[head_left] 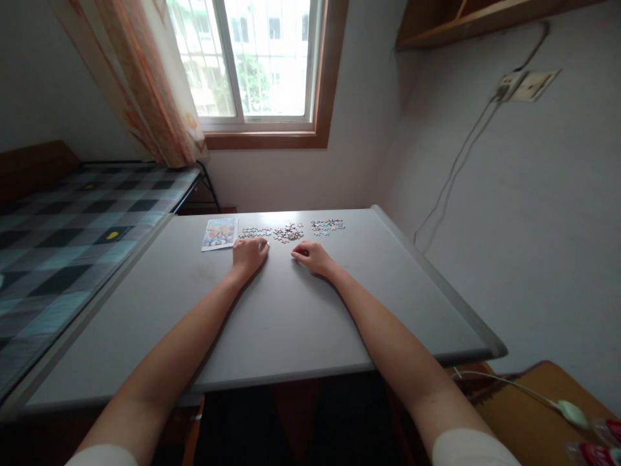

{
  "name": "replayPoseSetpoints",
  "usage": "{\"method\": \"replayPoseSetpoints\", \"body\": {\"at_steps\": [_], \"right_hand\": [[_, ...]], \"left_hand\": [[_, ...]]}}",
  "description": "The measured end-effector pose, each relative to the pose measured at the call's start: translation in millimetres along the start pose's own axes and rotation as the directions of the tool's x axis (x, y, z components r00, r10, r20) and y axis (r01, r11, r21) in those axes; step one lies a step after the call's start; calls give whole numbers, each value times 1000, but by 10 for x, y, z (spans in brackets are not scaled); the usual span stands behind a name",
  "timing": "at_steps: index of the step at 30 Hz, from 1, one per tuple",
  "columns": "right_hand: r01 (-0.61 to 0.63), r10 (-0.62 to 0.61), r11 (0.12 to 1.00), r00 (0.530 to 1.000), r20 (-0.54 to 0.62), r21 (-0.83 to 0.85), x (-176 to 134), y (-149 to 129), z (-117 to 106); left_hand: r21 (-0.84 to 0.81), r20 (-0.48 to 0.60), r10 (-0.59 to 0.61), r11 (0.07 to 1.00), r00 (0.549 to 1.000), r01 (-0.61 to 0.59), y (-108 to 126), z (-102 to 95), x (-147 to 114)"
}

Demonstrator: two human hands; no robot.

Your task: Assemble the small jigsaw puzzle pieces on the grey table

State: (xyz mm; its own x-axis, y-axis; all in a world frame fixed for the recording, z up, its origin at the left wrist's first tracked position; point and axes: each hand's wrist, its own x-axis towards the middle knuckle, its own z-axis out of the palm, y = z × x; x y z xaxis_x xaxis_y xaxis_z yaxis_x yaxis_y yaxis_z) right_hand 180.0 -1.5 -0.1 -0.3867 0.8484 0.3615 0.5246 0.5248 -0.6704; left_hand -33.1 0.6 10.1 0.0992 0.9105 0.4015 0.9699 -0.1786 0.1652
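My left hand (249, 254) rests on the table with its fingers closed. A small pale puzzle piece (268, 243) shows at its fingertips. Just behind that hand lie loose puzzle pieces (257, 232), and the picture sheet (220, 233) is at its left. My right hand (314, 256) is on the table too, thumb and fingers curled together; anything between them is too small to make out. Beyond the gap between both hands sits a heap of jigsaw pieces (288, 233). Another group of pieces (328, 226) is spread behind my right hand.
The grey-white table (291, 323) has a raised rim along its right side. A bed with a checked cover (111, 207) stands at the left. A wall with a socket (526, 85) and hanging cable is at the right; a brown stool (538, 395) holds a white plug.
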Motion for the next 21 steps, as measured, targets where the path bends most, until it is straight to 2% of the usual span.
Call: {"method": "replayPoseSetpoints", "body": {"at_steps": [6, 11, 17, 21], "right_hand": [[0, 0, 1000, 1000, 2, -4, 2, -8, 3], [6, -6, 1000, 1000, 3, -16, 1, -15, -1], [12, -12, 1000, 1000, 2, -23, 7, -11, 3], [13, -13, 1000, 1000, 5, -23, 4, -6, 4]], "left_hand": [[-32, -19, 38, 999, 999, -38, -46, 32, -3], [78, -21, 34, 996, 999, -32, 62, -8, -60], [167, 13, 128, 977, 992, -129, 229, -15, -131], [188, 61, 47, 980, 997, -57, 248, -50, -152]]}}
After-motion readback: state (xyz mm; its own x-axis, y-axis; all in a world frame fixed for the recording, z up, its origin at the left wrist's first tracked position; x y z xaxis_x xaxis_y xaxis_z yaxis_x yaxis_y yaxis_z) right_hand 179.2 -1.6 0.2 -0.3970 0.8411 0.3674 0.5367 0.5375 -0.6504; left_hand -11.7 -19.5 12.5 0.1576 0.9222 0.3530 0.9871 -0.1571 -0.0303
